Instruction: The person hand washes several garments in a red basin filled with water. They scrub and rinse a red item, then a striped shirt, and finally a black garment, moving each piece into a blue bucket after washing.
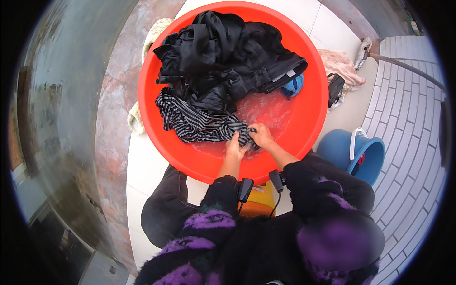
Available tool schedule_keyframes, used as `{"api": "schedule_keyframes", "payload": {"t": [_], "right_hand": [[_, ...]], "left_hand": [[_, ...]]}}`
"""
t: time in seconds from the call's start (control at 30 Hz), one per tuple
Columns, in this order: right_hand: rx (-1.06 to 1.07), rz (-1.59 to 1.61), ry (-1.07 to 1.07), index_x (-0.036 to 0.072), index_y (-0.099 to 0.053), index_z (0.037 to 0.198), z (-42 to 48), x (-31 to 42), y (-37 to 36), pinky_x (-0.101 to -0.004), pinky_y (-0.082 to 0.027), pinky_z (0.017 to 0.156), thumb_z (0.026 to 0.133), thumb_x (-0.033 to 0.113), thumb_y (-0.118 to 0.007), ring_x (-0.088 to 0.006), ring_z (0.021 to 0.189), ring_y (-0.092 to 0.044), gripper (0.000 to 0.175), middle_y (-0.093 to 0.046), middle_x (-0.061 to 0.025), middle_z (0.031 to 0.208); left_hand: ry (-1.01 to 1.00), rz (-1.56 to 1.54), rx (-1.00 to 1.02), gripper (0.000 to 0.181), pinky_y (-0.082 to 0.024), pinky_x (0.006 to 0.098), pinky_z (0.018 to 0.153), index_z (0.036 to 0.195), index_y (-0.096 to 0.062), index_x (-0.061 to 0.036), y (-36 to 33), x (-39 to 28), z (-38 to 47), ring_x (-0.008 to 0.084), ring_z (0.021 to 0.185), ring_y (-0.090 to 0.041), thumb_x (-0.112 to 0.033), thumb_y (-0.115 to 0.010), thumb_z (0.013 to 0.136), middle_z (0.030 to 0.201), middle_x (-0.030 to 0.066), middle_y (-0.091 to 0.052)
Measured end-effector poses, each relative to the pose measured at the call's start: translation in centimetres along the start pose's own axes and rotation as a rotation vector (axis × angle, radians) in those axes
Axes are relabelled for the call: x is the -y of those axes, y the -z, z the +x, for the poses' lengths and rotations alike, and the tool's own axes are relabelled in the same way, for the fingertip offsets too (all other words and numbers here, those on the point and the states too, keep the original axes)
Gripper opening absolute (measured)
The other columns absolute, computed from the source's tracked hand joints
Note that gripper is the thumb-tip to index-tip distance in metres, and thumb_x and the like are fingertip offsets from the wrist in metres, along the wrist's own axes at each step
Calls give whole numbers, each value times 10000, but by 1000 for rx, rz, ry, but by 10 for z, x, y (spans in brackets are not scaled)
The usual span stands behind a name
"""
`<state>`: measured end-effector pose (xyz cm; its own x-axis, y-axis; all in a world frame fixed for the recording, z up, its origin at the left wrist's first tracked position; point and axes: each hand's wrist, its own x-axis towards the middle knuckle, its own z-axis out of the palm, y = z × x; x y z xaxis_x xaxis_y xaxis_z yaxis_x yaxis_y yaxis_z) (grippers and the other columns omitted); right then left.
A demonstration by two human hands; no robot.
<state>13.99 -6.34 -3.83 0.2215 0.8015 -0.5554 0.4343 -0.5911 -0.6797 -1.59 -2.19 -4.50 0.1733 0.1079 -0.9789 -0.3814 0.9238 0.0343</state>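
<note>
A large red plastic basin (306, 121) stands before me with shallow, foamy water (265, 108) in it. Both of my hands grip the right end of a black-and-white striped garment (199, 124) near the basin's front side. My left hand (235, 148) closes on it from below, its fingers partly hidden by cloth and water. Just to the right, my right hand (262, 135) pinches the same end. Behind the striped cloth lies a heap of wet black clothes (221, 53), including a garment with a waistband (281, 76). A blue cloth (294, 86) pokes out beneath it.
A blue bucket (333, 148) with a white handle lies tipped to the right, something red inside. Beyond it are a pink cloth (340, 64), a black object (336, 89) and a long pole (406, 64). A yellow-orange container (258, 201) sits between my knees. Pale furry items (135, 119) edge the basin's left side.
</note>
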Motion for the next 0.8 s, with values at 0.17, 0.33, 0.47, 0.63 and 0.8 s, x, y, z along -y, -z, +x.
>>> {"api": "schedule_keyframes", "payload": {"t": [0.17, 0.33, 0.47, 0.63, 0.8], "right_hand": [[-501, -10, -482, 131, -605, 1159, 17, -19, 30, -423, -446, 907, 783, 271, -672, -363, 1047, -546, 406, -556, -227, 1142], [-251, 31, 26, 97, -675, 1022, -5, 38, -13, -400, -436, 922, 722, 98, -685, -349, 1036, -554, 300, -606, -175, 1011], [-77, 102, 289, 77, -630, 845, -42, 106, -22, -406, -481, 781, 756, 164, -652, -338, 895, -602, 126, -607, -137, 908], [-459, -39, 205, 62, -592, 733, -34, 136, 4, -449, -473, 567, 850, 288, -578, -373, 660, -610, 254, -613, -182, 714], [-457, -70, 130, 53, -568, 676, -30, 134, 9, -486, -456, 569, 842, 311, -581, -401, 621, -590, 307, -592, -191, 649]], "left_hand": [[-91, -5, -219, 451, -400, 651, 915, 1258, -423, -41, -1, 5, 0, 415, 1114, -504, -260, -574, 893, 1197, 171, -507], [123, -37, 149, 568, -349, 653, 952, 1212, -508, -119, -10, -11, -14, 359, 1186, -468, -489, -651, 805, 1203, 138, -543], [100, -165, 335, 480, -479, 415, 886, 1037, -598, -137, -6, -22, -17, 280, 956, -561, -572, -574, 834, 1057, 105, -597], [-342, 163, 523, 238, -518, 363, 715, 909, -591, -111, -20, -3, 5, 197, 752, -591, -315, -470, 924, 853, 48, -625], [-61, -220, 533, 287, -446, 330, 494, 632, -483, -171, -34, -1, 8, 158, 528, -525, -253, -426, 901, 620, 8, -550]]}}
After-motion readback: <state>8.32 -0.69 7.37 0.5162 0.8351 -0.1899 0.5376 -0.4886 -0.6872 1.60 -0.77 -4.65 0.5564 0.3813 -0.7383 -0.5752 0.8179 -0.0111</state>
